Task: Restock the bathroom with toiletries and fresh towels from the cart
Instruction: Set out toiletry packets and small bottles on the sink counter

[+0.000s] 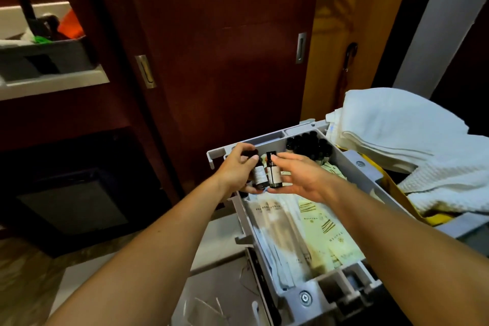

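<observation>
Two small dark toiletry bottles [267, 173] upright, side by side, frame centre, above grey cart tray [352, 167]. Left hand [238, 169] grasping left bottle; right hand [299, 174] pinching right bottle. Long axes vertical; towels [412, 145] right, untouched.

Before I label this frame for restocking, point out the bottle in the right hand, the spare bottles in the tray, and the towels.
bottle in the right hand [274, 173]: head view, on its label.
spare bottles [308, 144]: head view, on their dark caps.
towels [397, 124]: head view, on the top fold.
</observation>
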Motion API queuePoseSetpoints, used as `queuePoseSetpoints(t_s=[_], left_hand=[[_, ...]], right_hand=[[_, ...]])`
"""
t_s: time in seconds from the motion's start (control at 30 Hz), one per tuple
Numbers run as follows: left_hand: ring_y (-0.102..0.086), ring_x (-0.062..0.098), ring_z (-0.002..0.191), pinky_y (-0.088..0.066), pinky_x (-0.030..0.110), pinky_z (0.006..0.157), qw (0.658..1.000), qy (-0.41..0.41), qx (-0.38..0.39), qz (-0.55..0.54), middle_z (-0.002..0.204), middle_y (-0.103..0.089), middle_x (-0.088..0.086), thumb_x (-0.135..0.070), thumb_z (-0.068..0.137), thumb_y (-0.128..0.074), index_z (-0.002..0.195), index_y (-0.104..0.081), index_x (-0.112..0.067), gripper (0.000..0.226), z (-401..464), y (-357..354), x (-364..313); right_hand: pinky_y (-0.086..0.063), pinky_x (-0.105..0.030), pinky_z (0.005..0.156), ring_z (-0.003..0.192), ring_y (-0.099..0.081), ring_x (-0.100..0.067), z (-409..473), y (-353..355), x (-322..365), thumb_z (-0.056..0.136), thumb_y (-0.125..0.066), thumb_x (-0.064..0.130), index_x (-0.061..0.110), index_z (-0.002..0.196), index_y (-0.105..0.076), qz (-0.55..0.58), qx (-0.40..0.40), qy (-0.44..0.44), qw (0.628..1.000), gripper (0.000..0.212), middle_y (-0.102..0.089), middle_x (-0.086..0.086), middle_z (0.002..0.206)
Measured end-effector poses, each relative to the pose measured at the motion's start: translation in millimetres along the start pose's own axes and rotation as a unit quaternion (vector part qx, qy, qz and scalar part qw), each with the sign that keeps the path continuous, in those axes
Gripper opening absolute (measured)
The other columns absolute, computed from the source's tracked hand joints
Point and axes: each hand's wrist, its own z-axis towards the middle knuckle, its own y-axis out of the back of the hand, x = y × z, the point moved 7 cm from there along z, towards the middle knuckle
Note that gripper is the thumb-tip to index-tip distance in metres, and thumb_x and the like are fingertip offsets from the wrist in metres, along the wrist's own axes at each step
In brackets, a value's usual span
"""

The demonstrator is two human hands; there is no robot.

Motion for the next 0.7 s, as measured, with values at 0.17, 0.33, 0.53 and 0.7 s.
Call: queuePoseSetpoints(t_s=[0.17, 0.33, 0.53, 0.7], left_hand=[[-0.068, 0.025, 0.091, -0.063, 0.041, 0.066, 0.999, 0.014, -0.03, 0.024, 0.108, -0.066, 0.01, -0.006, 0.092, -0.067, 0.11, -0.053, -0.018, 0.026, -21, -6, 5], [-0.066, 0.024, 0.093, -0.059, 0.046, 0.083, 0.996, 0.014, -0.089, 0.0, 0.103, -0.066, 0.011, -0.008, 0.098, -0.059, 0.112, -0.059, -0.016, 0.016, -45, -12, 13], [-0.062, 0.027, 0.109, -0.059, 0.043, 0.082, 0.99, 0.03, -0.131, -0.041, 0.125, -0.06, 0.017, -0.009, 0.102, -0.05, 0.133, -0.054, -0.006, 0.031, -104, -22, 33], [-0.067, 0.023, 0.093, -0.06, 0.041, 0.077, 0.988, 0.032, -0.128, -0.077, 0.108, -0.066, 0.015, -0.012, 0.101, -0.054, 0.117, -0.06, -0.007, 0.017, -158, -29, 38]], right_hand=[[-0.061, -0.046, 0.07, 0.105, -0.067, -0.035, -18, -5, -3, 0.094, -0.067, 0.019, 0.016, 0.127, -0.06, 0.009, 0.026, -0.001, 1.0, 0.034, -0.061, -0.017, 0.125], [-0.06, -0.049, 0.072, 0.096, -0.072, -0.036, -35, -5, -9, 0.099, -0.059, 0.011, 0.009, 0.133, -0.053, 0.013, 0.061, -0.014, 0.998, 0.035, -0.064, -0.022, 0.121], [-0.06, -0.052, 0.077, 0.101, -0.071, -0.036, -76, -19, -28, 0.098, -0.06, 0.01, 0.005, 0.118, -0.057, -0.048, 0.15, -0.031, 0.987, 0.022, -0.067, -0.021, 0.115], [-0.06, -0.051, 0.077, 0.104, -0.069, -0.036, -110, -33, -41, 0.098, -0.06, 0.011, 0.011, 0.123, -0.052, -0.085, 0.2, -0.042, 0.975, 0.026, -0.063, -0.022, 0.122]])
